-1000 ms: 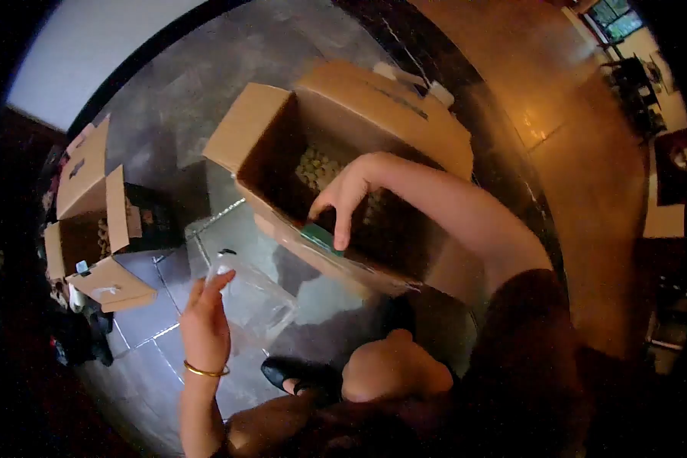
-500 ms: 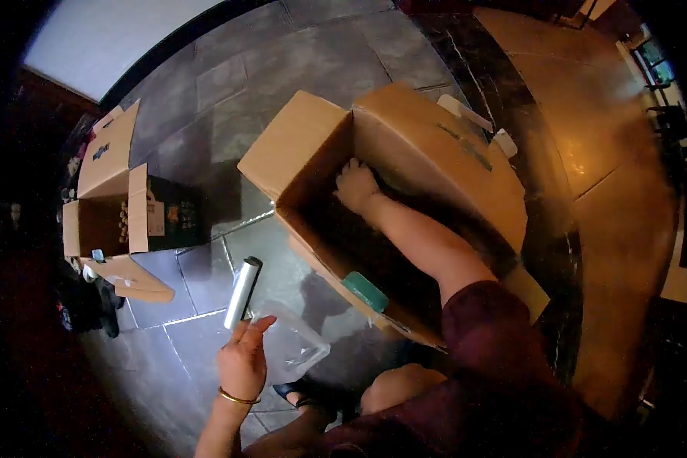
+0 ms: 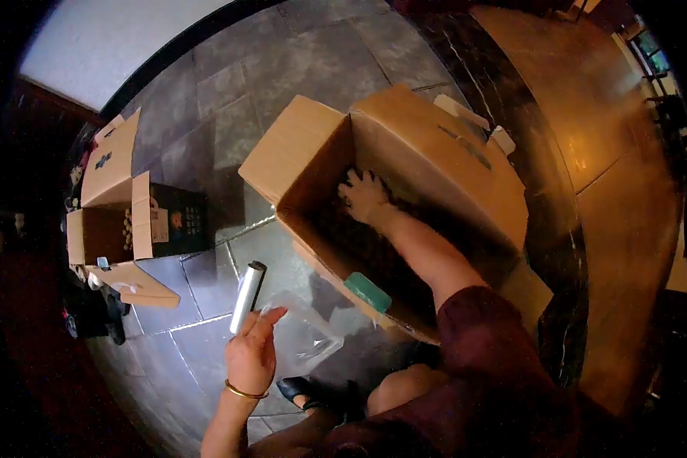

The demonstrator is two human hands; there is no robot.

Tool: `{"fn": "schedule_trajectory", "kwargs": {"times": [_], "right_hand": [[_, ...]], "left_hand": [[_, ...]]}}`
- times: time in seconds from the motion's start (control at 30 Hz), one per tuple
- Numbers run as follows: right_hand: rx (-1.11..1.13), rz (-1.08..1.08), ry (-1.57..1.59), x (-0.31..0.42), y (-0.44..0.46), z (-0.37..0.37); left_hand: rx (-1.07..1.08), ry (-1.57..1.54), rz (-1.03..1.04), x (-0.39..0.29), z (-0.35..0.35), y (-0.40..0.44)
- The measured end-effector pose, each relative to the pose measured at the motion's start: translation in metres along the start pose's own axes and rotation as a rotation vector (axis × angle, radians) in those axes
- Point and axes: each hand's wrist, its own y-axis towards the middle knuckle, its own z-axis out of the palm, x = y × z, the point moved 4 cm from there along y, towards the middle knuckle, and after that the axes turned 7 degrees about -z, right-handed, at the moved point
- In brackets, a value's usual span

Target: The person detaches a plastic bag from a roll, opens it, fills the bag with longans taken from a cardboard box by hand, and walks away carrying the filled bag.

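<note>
My left hand [image 3: 250, 355] is closed on the top of a clear plastic bag [image 3: 305, 336], which hangs to its right. A shiny silver cylinder [image 3: 247, 298] stands out just above the fingers; whether they touch it I cannot tell. Deep inside the large open cardboard box [image 3: 298, 145], my right hand [image 3: 365, 198] has its fingers spread, palm down, over the dark contents. A green piece [image 3: 368, 291] sits on the box's near edge, left of my right forearm. What lies under my right palm is hidden.
A smaller open box [image 3: 111, 172] with round items [image 3: 127, 229] inside stands at the left, dark shoes [image 3: 114, 317] beside it. My knee [image 3: 404, 388] and a black shoe [image 3: 298, 391] are below the large box. Grey tiles [image 3: 259, 69] cover the floor.
My right hand has left the green piece at the box's edge and reached down inside the box. The view has shifted, and the silver cylinder now shows beside my left hand.
</note>
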Motion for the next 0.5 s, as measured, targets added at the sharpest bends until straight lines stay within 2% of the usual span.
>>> {"fn": "schedule_trajectory", "kwargs": {"times": [0.1,0.23,0.33,0.43,0.5], "right_hand": [[-0.106,-0.031,-0.062,0.004,0.005,0.013],[0.033,-0.122,-0.012,0.000,0.002,0.032],[0.084,-0.141,0.009,0.003,-0.009,0.046],[0.109,-0.134,0.162,0.001,-0.018,0.052],[0.147,-0.116,0.248,-0.005,-0.025,0.058]], "left_hand": [[-0.006,-0.039,0.038,0.001,0.001,-0.001],[-0.043,-0.142,0.113,0.006,-0.001,-0.001],[0.038,-0.155,-0.008,0.000,-0.009,-0.002],[-0.022,-0.176,0.138,-0.001,-0.011,-0.001],[0.085,-0.384,-0.114,-0.010,-0.022,-0.001]]}}
